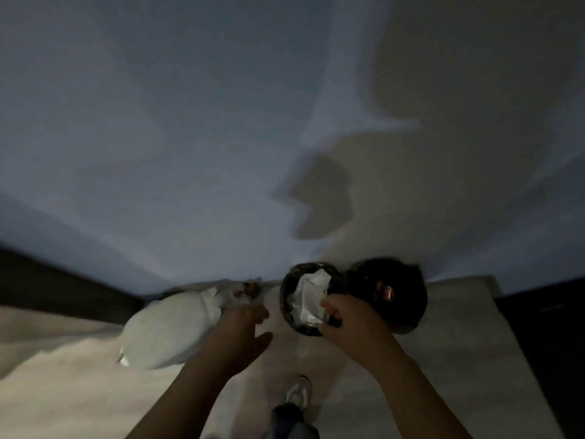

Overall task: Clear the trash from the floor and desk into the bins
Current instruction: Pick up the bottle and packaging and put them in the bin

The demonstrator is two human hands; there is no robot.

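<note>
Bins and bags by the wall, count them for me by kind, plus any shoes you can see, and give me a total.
Dark round bins: 2, one stuffed with white paper, one beside it
White bags: 1, on the floor left of the bins
Shoes: 1
Total: 4
</note>
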